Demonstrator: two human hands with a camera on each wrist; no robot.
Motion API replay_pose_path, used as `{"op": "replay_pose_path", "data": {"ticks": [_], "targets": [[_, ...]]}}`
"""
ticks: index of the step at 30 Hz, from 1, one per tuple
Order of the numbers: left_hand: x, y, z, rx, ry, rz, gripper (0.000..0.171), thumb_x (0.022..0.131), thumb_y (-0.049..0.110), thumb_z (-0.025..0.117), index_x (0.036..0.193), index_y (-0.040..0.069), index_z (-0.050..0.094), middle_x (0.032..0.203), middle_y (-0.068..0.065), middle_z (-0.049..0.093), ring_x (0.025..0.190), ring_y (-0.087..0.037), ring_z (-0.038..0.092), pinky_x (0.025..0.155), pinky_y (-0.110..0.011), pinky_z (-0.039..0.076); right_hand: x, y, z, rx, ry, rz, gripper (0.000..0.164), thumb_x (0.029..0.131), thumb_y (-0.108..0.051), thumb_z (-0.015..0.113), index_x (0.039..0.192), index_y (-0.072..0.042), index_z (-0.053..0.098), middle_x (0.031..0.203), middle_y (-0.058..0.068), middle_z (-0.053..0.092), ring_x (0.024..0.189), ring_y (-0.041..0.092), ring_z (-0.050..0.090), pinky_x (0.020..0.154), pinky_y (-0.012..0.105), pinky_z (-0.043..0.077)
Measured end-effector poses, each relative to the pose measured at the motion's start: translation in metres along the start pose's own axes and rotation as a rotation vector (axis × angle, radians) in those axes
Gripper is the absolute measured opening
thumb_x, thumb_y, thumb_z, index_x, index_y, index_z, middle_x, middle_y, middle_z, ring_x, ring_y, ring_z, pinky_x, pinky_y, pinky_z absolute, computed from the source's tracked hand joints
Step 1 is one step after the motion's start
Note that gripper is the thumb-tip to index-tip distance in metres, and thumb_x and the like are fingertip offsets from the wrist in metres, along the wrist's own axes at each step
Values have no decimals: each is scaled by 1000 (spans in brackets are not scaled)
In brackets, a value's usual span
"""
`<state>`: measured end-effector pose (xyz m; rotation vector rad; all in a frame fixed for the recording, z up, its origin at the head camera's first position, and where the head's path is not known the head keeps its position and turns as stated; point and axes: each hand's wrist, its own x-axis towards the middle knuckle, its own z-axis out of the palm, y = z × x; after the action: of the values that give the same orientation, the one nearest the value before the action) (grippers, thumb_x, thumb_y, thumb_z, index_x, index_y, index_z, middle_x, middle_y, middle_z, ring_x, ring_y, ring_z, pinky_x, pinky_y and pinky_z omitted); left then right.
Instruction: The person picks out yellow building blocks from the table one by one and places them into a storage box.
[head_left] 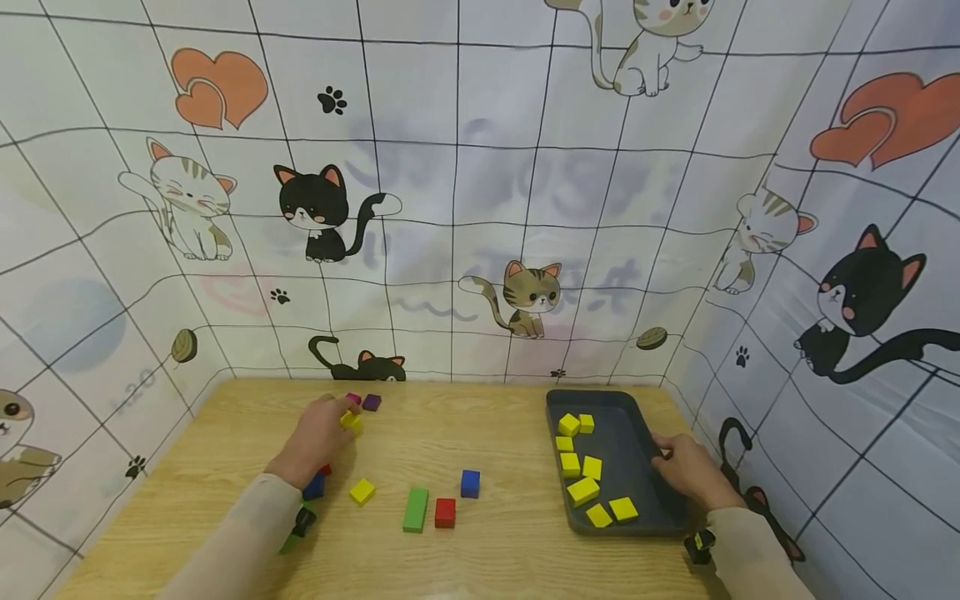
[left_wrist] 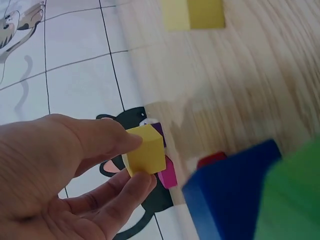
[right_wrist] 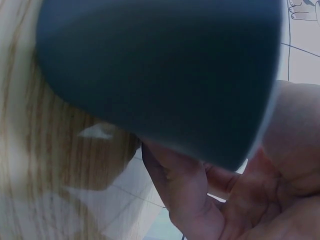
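Note:
My left hand (head_left: 321,437) pinches a yellow cube (left_wrist: 146,152) between thumb and fingers, at the far left of the table. Just beyond it lie a magenta block (left_wrist: 168,172) and a purple block (head_left: 372,402). On the right, my right hand (head_left: 690,468) grips the right rim of a dark grey tray (head_left: 637,433), thumb at the upper edge. Several yellow blocks (head_left: 582,492) lie inside the tray, mostly along its left side. In the right wrist view, curled fingers (right_wrist: 187,200) lie under the tray's edge, and the tray's inside is hidden.
Between hand and tray lie a yellow block (head_left: 362,492), a green block (head_left: 416,510), a red block (head_left: 445,513) and a blue block (head_left: 470,483). Near the left forearm, partly covered, are blue (head_left: 314,486), red and green blocks. A cat-print curtain (head_left: 420,250) borders the table.

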<state>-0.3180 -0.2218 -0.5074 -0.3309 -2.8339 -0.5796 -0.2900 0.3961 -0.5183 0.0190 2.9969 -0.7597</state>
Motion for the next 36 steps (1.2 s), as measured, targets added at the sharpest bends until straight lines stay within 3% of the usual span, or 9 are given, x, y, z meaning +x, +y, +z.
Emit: {"op": "replay_pose_path", "data": {"ticks": [6,20,29,36], "targets": [[5,13,7,-41,9,36,33,78,-4,73,109,5,72,104,-13,63,86,-25,55,74,-38,51,1,0,0,4,-9,5,55,93,-10,65,144,0,48,111,30,65,84,26,64,67,45,54],[22,66,19,-99,-34,80,31,83,1,73,113,11,71,114,-13,60,101,-27,58,88,-40,55,2,0,1,-3,-9,17,55,91,-10,64,143,0,49,113,31,65,85,28,65,68,47,55],[35,118,26,-124,-72,153,32,86,4,75,117,11,69,112,-12,58,98,-24,60,85,-36,56,0,-2,-3,-7,-3,6,55,90,-10,64,143,0,50,111,29,66,82,27,64,65,44,53],[46,155,43,-132,-104,228,33,87,7,76,118,13,69,109,-7,57,95,-18,57,85,-29,55,1,-2,0,-5,-12,30,55,91,-10,65,143,-1,50,112,29,66,85,28,65,69,47,55]]}}
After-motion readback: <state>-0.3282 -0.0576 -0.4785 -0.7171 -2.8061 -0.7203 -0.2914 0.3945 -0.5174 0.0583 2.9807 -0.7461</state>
